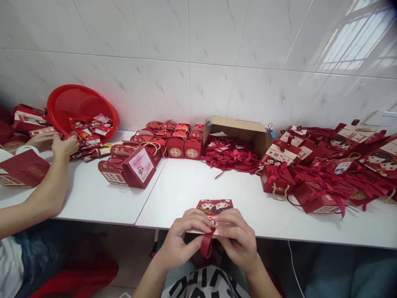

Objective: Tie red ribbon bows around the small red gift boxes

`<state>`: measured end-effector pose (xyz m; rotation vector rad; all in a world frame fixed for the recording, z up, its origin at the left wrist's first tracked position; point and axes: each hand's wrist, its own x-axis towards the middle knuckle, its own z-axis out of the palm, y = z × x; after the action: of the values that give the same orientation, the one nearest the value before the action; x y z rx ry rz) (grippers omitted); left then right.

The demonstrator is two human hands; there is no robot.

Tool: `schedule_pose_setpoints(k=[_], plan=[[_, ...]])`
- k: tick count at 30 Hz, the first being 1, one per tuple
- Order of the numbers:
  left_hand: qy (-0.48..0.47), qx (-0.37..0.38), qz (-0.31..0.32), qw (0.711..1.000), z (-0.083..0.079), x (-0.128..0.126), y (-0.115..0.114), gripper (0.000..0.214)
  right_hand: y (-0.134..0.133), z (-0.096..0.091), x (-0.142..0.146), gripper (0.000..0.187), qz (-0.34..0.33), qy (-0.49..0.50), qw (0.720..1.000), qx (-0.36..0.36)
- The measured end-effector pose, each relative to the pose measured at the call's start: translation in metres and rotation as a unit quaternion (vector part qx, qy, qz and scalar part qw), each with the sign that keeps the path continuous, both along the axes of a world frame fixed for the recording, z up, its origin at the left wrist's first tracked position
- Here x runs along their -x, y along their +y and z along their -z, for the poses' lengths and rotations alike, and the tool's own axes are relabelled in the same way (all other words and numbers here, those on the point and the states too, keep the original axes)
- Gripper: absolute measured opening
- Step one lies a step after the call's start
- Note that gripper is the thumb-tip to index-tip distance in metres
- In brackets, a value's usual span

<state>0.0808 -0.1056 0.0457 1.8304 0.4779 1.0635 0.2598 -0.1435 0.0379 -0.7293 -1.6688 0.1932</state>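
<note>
At the table's front edge I hold a small red and cream gift box (pixel 214 204) printed with cartoon figures. A dark red ribbon (pixel 206 246) loops down from its near side. My left hand (pixel 185 235) is closed, its fingertips and thumb at the ribbon against the box. My right hand (pixel 238 236) grips the box's right side, thumb underneath and fingers bent over the near edge. The lower part of the box and the exact finger contacts are partly hidden by my hands.
An open cardboard box (pixel 238 124) spills red ribbons (pixel 231 153). Finished-looking red boxes (pixel 322 194) pile up at right; several small boxes (pixel 175 148) stand in rows at centre-left. At left, a co-worker's hands (pixel 63 145) reach by a red basket (pixel 82 93) of wrapped sweets.
</note>
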Motion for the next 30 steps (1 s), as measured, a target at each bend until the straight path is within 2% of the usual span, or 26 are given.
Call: schedule_pose_setpoints(k=[9, 16, 25, 30], plan=[[-0.034, -0.032, 0.011, 0.999, 0.0035, -0.0001, 0.0037, 0.016, 0.0027, -0.0032, 0.0033, 0.025, -0.033, 0.005, 0.999, -0.014], [-0.04, -0.037, -0.015, 0.998, -0.0009, 0.0007, 0.0011, 0.02, 0.0029, 0.0034, 0.0049, 0.018, -0.023, -0.002, 1.0, 0.006], [-0.028, -0.066, 0.002, 0.997, 0.0, 0.002, 0.0029, 0.029, 0.0032, 0.0052, 0.0076, 0.019, -0.021, 0.002, 1.0, 0.017], [-0.048, -0.021, -0.024, 0.998, 0.005, -0.0007, -0.0023, 0.039, 0.0029, 0.0027, 0.0091, 0.022, -0.034, 0.038, 0.998, 0.038]])
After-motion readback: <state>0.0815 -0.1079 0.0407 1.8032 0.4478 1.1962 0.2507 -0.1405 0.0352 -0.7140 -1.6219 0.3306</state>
